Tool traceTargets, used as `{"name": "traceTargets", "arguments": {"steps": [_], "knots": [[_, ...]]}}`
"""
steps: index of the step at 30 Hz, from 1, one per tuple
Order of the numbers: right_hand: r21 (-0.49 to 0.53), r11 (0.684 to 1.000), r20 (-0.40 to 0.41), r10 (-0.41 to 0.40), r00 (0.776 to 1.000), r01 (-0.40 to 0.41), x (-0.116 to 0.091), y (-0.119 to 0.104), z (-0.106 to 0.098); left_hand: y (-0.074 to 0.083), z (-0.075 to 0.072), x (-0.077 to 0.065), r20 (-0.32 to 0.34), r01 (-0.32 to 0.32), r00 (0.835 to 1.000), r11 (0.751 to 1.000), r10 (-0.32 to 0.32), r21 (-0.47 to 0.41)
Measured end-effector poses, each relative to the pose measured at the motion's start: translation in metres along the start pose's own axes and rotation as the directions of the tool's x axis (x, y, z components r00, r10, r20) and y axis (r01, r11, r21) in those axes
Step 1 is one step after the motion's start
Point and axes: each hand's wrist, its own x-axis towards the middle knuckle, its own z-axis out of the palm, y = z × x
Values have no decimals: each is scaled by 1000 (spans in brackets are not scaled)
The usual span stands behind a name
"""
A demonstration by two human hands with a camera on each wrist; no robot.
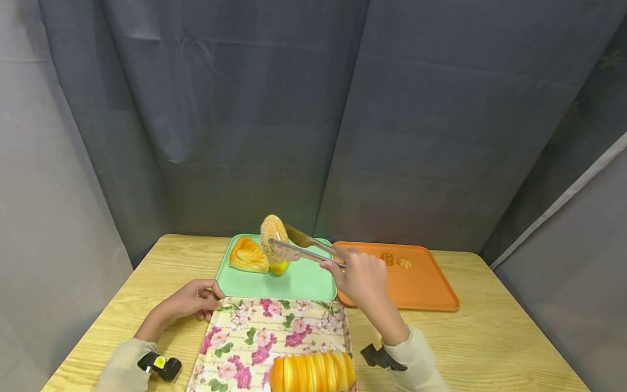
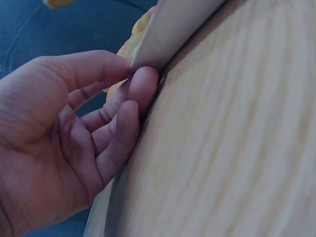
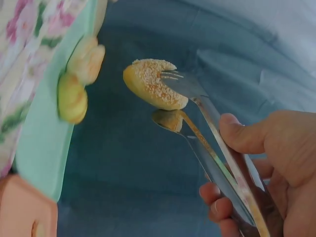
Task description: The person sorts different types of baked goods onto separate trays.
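Observation:
My right hand (image 1: 364, 276) grips a pair of metal serving tongs (image 3: 212, 128), one tip a fork and the other a spoon. Between the tips is a bread roll (image 3: 154, 85) coated in sesame-like crumbs, held above the green tray (image 1: 311, 284). On that tray lie a golden pastry (image 1: 247, 256) and a small yellow fruit-like piece (image 1: 279, 269), partly behind the roll in the head view. My left hand (image 1: 193, 299) pinches the far left corner of a flower-patterned tray (image 1: 259, 332), thumb above and fingers at its edge.
A sliced loaf (image 1: 313, 373) sits at the near right of the flowered tray. To the right, an orange tray (image 1: 421, 288) bears small baked pieces, including a pale one (image 1: 404, 263). A wooden table (image 1: 482, 332) carries everything, with grey curtains (image 1: 245, 120) behind.

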Motion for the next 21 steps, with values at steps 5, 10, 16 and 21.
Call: {"name": "traceTargets", "arguments": {"steps": [5,10,16,21], "knots": [[-58,997,-15,43,999,-44,2,16,10,0,0,0,-6,-4,1000,1000,4,6],[-73,995,11,65,998,-64,3,27,18,0,0,0,-9,0,1000,1000,0,5],[-74,997,-21,34,999,-35,2,36,28,0,0,0,-6,-3,1000,1000,3,3],[-53,996,78,69,995,-65,1,45,34,1,1,-1,-5,-9,1000,1000,9,10]]}}
